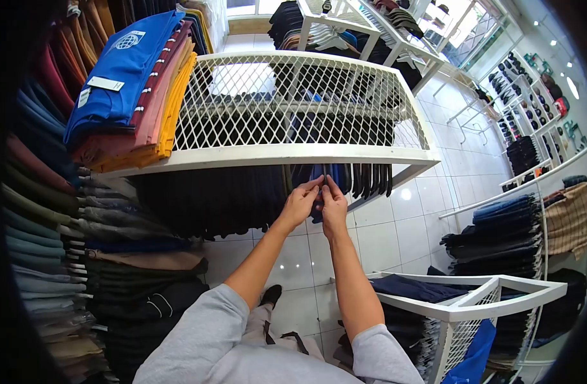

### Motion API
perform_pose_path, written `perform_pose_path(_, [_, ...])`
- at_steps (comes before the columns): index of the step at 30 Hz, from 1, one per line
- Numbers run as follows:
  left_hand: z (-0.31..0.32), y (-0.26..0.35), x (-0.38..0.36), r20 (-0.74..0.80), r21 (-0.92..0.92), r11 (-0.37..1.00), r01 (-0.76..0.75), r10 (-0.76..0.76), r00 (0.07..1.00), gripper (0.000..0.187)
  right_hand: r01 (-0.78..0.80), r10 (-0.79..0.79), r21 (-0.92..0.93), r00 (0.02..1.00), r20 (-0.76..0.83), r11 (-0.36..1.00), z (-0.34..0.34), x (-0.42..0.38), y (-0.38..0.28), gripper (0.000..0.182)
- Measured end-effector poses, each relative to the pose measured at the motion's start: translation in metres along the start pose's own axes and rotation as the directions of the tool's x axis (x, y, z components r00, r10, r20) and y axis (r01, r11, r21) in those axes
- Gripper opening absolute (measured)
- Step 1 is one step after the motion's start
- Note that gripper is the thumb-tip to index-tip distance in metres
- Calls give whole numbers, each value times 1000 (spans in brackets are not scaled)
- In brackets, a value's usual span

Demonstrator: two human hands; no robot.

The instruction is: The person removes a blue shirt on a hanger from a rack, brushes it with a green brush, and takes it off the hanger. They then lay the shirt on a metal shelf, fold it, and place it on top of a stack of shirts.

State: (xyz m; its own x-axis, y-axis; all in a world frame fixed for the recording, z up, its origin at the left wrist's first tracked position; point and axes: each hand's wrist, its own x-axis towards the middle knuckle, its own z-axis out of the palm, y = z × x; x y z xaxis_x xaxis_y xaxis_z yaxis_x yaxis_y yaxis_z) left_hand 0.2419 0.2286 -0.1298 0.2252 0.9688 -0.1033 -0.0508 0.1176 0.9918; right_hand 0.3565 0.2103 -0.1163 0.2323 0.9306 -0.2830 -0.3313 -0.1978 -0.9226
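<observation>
Below the front edge of a white mesh-topped rack [293, 153] hangs a dense row of dark garments [210, 198]. My left hand [300, 205] and my right hand [333, 208] are side by side at a blue garment [316, 171] in that row. The fingers of both hands are closed and pinched near its upper edge, just under the rack's white bar. What exactly lies between the fingertips is too small to tell. More dark garments hang right of my hands.
Folded blue, pink and yellow clothes [130, 89] lie on the rack's left end. Hanging garments [43, 256] line the left side. At lower right stands another white rack [453, 310]. Jeans [505, 224] hang farther right, and caps and glasses [530, 102] fill a wall display.
</observation>
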Motion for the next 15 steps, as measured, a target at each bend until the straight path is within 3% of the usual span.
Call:
perform_pose_path(6, [3, -13, -25, 55, -87, 996, 16, -11, 998, 41, -28, 28, -3, 1000, 11, 1000, -13, -16, 15, 44])
perform_pose_path(8, [4, -15, -48, -2, 165, 982, -88, 90, 996, 41, -54, 53, -57, 998, -15, 997, -19, -31, 23, 44])
perform_pose_path(9, [5, -7, -65, 8, 143, 990, 3, -4, 1000, 40, -57, 55, -69, 998, -35, 996, -22, -46, 24, 45])
perform_pose_path(15, [18, -5, -150, 118, 183, 967, 177, -200, 973, 40, -101, 65, -232, 986, -156, 967, -72, -158, 47, 41])
